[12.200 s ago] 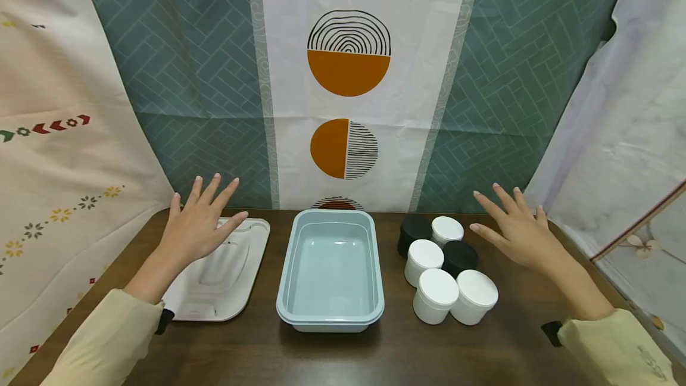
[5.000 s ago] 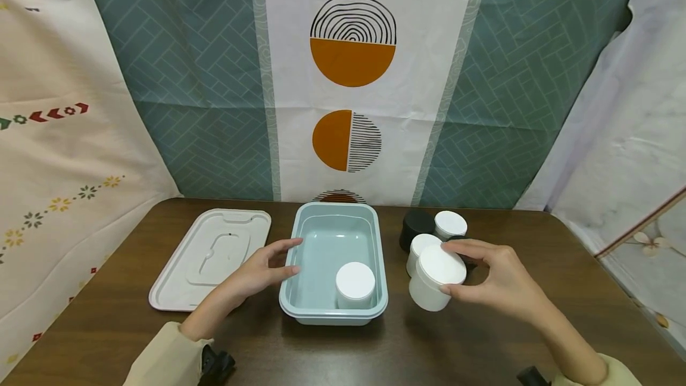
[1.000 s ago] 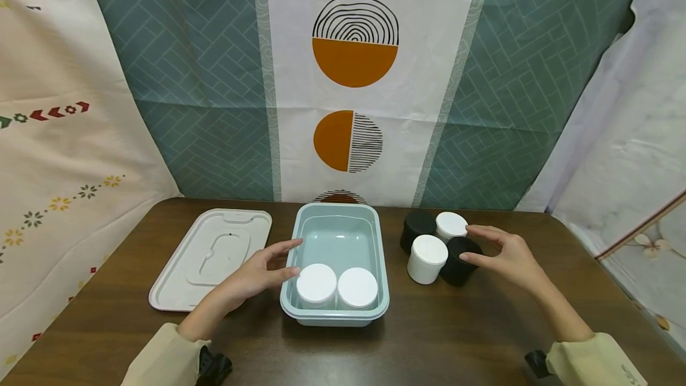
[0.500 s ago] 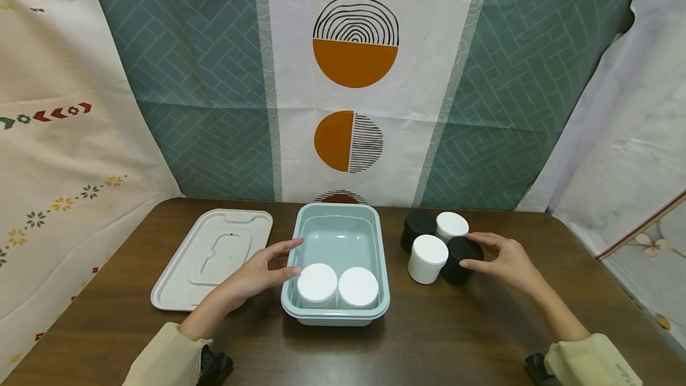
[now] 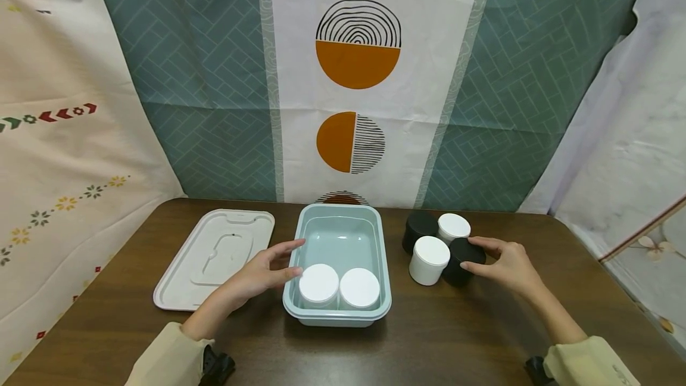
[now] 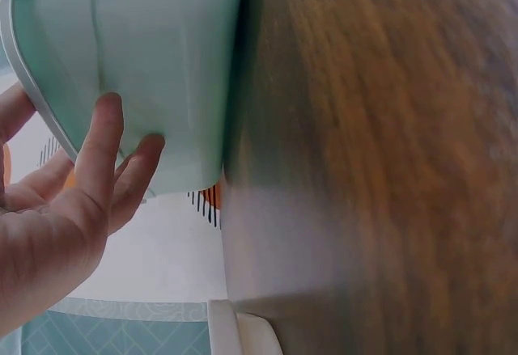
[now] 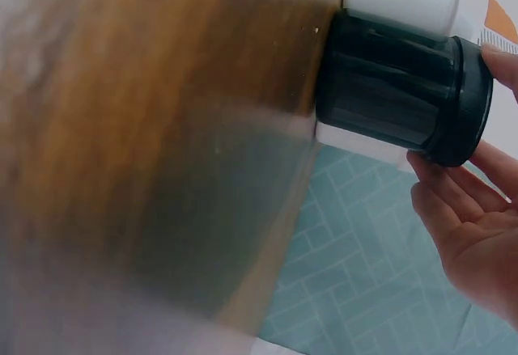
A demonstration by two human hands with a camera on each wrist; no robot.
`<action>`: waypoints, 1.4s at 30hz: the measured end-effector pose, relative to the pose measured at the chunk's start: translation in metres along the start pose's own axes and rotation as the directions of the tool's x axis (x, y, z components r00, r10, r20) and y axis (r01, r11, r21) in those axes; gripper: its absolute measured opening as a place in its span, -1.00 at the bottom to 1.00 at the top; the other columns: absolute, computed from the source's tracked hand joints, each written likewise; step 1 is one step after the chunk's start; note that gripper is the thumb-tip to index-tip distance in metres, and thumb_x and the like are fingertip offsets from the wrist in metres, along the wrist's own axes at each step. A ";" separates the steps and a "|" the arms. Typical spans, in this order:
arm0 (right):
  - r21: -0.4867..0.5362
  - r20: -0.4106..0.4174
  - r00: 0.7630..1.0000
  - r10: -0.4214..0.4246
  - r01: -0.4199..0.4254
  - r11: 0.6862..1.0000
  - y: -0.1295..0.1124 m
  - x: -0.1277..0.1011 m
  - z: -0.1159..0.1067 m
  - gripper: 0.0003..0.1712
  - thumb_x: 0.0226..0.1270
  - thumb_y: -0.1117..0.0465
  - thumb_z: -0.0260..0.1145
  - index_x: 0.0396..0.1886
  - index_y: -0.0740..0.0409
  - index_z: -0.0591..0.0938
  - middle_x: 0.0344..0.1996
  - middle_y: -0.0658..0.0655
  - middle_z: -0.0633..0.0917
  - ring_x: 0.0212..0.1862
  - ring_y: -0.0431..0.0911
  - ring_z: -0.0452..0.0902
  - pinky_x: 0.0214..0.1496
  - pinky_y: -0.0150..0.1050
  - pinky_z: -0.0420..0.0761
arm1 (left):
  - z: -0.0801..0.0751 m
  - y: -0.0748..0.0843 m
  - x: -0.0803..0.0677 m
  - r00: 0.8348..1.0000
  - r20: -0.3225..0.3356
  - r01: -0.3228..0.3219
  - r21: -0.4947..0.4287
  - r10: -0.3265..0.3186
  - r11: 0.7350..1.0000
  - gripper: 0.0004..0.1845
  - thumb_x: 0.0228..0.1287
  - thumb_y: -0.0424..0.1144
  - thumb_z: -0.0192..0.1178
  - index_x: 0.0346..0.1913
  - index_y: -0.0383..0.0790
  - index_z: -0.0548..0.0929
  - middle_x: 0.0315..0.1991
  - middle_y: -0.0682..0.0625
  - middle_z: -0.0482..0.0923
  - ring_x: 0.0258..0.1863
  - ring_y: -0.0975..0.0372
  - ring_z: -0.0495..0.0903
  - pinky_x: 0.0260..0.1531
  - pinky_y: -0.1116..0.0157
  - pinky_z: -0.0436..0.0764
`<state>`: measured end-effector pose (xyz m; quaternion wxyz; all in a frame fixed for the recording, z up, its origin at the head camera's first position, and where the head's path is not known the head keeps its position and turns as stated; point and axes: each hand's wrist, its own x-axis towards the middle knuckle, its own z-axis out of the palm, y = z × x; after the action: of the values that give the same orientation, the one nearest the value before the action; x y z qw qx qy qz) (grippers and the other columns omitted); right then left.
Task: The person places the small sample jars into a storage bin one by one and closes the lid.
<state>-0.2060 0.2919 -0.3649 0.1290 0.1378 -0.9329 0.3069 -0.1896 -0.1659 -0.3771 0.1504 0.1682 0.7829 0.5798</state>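
Head view: left hand [image 5: 261, 274], fingers spread, touches the tub [image 5: 336, 318] at its left rim; right of the tub, right hand [image 5: 506, 264] pinches a black jar [image 5: 457, 260]; left wrist view: fingers lie against the tub's outside; right wrist view: fingers meet the black jar's lid.

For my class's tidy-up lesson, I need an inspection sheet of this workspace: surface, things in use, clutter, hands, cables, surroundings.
Surface: dark wooden table.
Things in use: blue tub with two white jars side by side at its near end; right of it, the nearer black jar, the farther black jar and two more white jars; left, a flat white lid.
Clutter: nothing seen.
Left hand: holds the tub's left side.
Right hand: grips the nearer black jar.
Cables: nothing seen.
Surroundings: patterned cloth hanging behind.
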 end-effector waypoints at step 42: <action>0.192 -0.039 0.961 -0.275 0.277 0.942 -0.111 0.049 -0.008 -0.47 -0.12 0.27 0.50 -0.06 0.31 0.62 -0.12 0.22 0.65 -0.13 -0.09 0.60 -0.09 -0.47 0.51 | 0.001 0.001 0.000 1.000 -0.008 -0.011 -0.008 0.011 1.000 -0.29 0.19 -0.15 0.21 0.34 -0.29 0.18 0.24 -0.37 0.21 0.13 -0.12 0.37 -0.12 0.13 0.55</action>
<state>-0.2130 0.2025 -0.2832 0.1617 0.2773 -0.8690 0.3766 -0.1891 -0.1653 -0.3768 0.1448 0.1699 0.7802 0.5843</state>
